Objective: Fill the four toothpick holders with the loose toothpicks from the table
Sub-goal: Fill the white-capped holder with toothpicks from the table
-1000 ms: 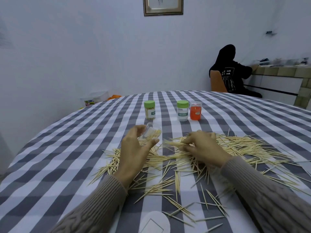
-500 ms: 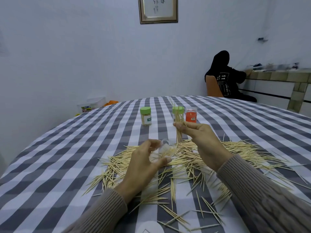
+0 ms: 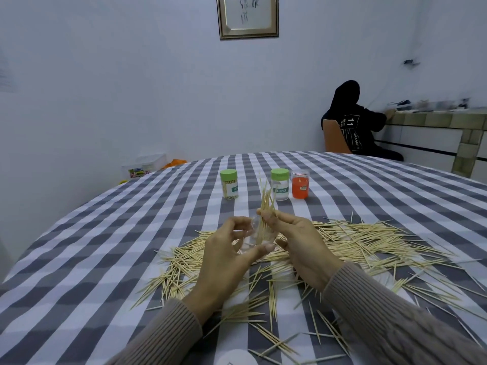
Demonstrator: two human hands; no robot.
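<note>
My left hand (image 3: 224,256) holds a clear toothpick holder (image 3: 257,237) above the table, its mouth turned up toward my right hand. My right hand (image 3: 297,241) pinches a bunch of toothpicks (image 3: 266,206) upright, with the lower ends inside the holder. Loose toothpicks (image 3: 355,241) lie scattered over the checked tablecloth (image 3: 105,246) around and under both hands. Farther back stand a green-lidded holder (image 3: 229,184) with toothpicks inside, a second green-lidded holder (image 3: 280,184), and an orange holder (image 3: 300,184) without a lid.
A person in black (image 3: 353,122) sits on an orange chair beyond the table's far edge, facing a tiled counter (image 3: 434,122). A clear plastic box (image 3: 143,165) sits on the floor at the back left. A framed picture (image 3: 247,17) hangs on the wall.
My right hand picked a bunch of toothpicks off the table, raised it upright and lowered its ends into the holder. My left hand tilted the holder's mouth upward. The camera tilted up.
</note>
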